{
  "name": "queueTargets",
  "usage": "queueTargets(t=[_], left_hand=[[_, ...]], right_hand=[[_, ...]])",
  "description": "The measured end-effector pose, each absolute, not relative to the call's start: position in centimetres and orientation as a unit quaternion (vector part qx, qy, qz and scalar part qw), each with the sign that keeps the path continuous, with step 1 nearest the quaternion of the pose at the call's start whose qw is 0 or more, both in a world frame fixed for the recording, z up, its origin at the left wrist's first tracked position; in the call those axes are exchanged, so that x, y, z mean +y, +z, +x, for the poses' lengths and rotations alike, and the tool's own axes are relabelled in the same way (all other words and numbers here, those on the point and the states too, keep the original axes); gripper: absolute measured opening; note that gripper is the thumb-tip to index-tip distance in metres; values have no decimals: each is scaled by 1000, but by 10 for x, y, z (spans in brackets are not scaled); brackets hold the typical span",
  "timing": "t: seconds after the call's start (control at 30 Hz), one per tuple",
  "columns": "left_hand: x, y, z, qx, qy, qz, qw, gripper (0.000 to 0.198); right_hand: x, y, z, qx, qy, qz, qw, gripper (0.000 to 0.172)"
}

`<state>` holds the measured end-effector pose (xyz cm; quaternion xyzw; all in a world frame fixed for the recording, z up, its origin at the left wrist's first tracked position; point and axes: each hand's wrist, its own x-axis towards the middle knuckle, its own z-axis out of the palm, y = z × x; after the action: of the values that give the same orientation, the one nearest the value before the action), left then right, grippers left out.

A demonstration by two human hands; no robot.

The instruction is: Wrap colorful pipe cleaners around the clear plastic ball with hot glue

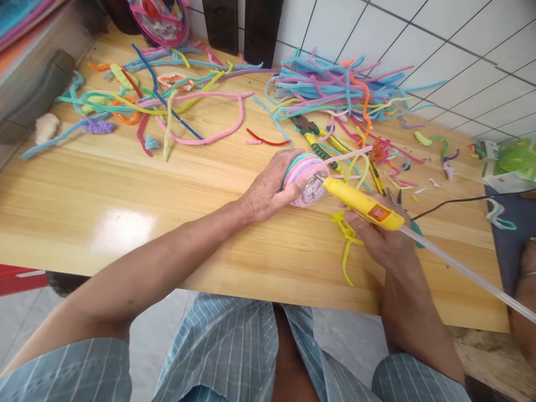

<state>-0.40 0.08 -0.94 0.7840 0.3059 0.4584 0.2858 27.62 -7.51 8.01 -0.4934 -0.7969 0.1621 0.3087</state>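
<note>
My left hand (274, 187) is wrapped round a small round container (307, 167) wound with pink, purple and green pipe cleaners. One end of the container, whitish and shiny, faces my right side. A loose pink pipe cleaner end (349, 156) sticks out from it to the right. My right hand (383, 231) grips a yellow hot glue gun (360, 201) with a long clear glue stick (464, 268) coming out of its back. The nozzle touches or nearly touches the container's rim; which one I cannot tell. Below the glue gun lies a knotted yellow pipe cleaner (347, 245).
Green-and-yellow pliers (314, 139) lie behind the container. A heap of blue and pink pipe cleaners (326, 89) rests against the tiled wall (402, 44). More coloured pieces are scattered at the back left. A black cord (460, 199) crosses the right side, near another person's arm (525, 296).
</note>
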Motion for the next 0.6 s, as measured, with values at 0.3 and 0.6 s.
queueTargets(t=[0.3, 0.6], left_hand=[[1, -9, -4, 311, 457, 781, 290, 68], [1, -9, -4, 311, 456, 781, 293, 68]], right_hand=[[-74, 67, 281, -790, 145, -493, 333, 10], [-76, 73, 274, -788, 165, -490, 335, 5]])
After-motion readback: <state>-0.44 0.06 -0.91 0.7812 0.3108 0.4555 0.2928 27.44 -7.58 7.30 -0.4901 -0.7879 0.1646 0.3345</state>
